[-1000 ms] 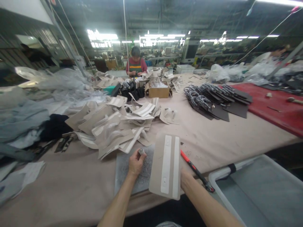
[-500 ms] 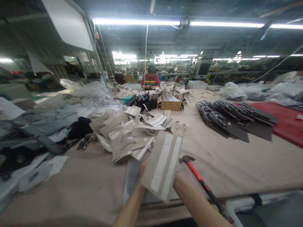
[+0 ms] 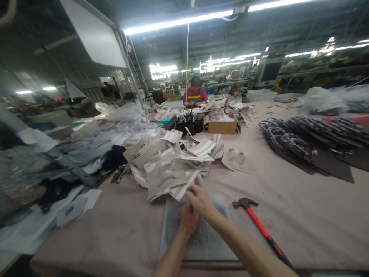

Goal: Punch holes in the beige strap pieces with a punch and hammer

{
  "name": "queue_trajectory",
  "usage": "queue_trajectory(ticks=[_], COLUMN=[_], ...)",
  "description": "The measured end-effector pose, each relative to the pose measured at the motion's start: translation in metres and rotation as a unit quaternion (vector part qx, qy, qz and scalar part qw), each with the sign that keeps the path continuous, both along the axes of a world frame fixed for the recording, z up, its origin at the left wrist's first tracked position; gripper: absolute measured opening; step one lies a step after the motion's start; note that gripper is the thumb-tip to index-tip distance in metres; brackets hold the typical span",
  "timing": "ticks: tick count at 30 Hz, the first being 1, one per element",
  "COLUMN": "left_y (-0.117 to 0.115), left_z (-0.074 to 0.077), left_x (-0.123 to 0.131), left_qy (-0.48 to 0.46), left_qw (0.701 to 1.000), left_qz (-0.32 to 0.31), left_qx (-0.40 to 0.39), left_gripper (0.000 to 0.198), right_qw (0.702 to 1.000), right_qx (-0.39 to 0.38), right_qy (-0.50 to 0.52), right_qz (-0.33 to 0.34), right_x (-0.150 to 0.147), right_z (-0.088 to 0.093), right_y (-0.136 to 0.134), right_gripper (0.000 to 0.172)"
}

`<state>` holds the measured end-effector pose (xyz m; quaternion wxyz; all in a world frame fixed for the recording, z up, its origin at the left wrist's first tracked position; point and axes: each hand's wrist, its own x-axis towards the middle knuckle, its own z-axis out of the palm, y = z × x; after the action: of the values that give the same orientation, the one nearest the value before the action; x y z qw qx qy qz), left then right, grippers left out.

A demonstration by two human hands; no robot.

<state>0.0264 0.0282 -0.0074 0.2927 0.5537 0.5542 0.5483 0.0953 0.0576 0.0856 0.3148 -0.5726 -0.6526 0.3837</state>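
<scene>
My right hand (image 3: 201, 201) and my left hand (image 3: 188, 218) meet above a grey slab (image 3: 213, 242), the right one crossing over the left. Both have their fingers curled closed; whatever lies between them is hidden or too small to make out. Just beyond the fingertips is a heap of beige bag panels (image 3: 164, 169) with white strips and wrapped handles. The near panel's edge comes close to my right fingers, and I cannot tell whether they touch. A claw hammer (image 3: 261, 225) with a red and black handle lies to the right of the slab.
Dark panels with wrapped handles (image 3: 314, 146) are stacked at the right. Behind the heap stand a cardboard box (image 3: 221, 126) and black bags (image 3: 184, 125). Plastic wrapping (image 3: 123, 119) and a slanted metal post (image 3: 69, 163) are on the left. A co-worker (image 3: 196, 94) sits across the table.
The beige panel that was upright between my hands is no longer there. My hands have come together over the slab, now more exposed. The camera view has turned slightly left and tilted.
</scene>
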Motion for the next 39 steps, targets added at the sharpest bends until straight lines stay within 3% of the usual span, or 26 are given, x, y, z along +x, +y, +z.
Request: queue_trajectory(ticks=[2, 5, 9, 13, 18, 23, 28, 33, 36, 39], left_y=[-0.001, -0.003, -0.002, -0.001, 0.0, -0.001, -0.005, -0.009, -0.008, -0.003], left_z=[-0.002, -0.006, -0.01, -0.009, -0.01, -0.011, -0.012, -0.008, 0.001, 0.013], left_x=[-0.005, -0.011, -0.01, -0.008, -0.01, -0.012, -0.016, -0.02, -0.014, -0.002], left_qy=[-0.039, -0.063, -0.055, -0.062, -0.059, -0.07, -0.093, -0.106, -0.123, -0.133], left_qw=[0.997, 0.994, 0.994, 0.993, 0.993, 0.994, 0.994, 0.991, 0.99, 0.988], left_qz=[-0.06, -0.067, -0.062, -0.065, -0.062, -0.062, -0.008, 0.045, 0.022, -0.044], left_qx=[-0.022, -0.06, -0.077, -0.077, -0.078, -0.064, -0.058, -0.063, -0.065, -0.064], left_gripper=[0.026, 0.03, 0.032, 0.032, 0.035, 0.037, 0.037, 0.036, 0.033, 0.034], right_qw=[0.998, 0.993, 0.995, 0.996, 0.989, 0.98, 0.976, 0.969, 0.963, 0.965], right_qx=[-0.033, -0.051, -0.044, -0.027, 0.034, 0.056, 0.017, -0.02, -0.038, -0.057], right_qy=[-0.011, -0.032, -0.049, -0.079, -0.145, -0.19, -0.217, -0.243, -0.264, -0.255], right_qz=[-0.048, -0.103, -0.069, -0.003, 0.013, 0.021, 0.023, 0.03, 0.032, 0.022], right_x=[0.025, 0.053, 0.065, 0.062, 0.064, 0.082, 0.099, 0.095, 0.089, 0.083], right_z=[-0.017, -0.039, -0.055, -0.056, -0.032, -0.013, -0.035, -0.052, -0.051, -0.051], right_y=[0.037, 0.074, 0.097, 0.106, 0.105, 0.063, -0.022, -0.093, -0.116, -0.129], right_gripper=[0.028, 0.032, 0.042, 0.051, 0.047, 0.043, 0.046, 0.049, 0.049, 0.051])
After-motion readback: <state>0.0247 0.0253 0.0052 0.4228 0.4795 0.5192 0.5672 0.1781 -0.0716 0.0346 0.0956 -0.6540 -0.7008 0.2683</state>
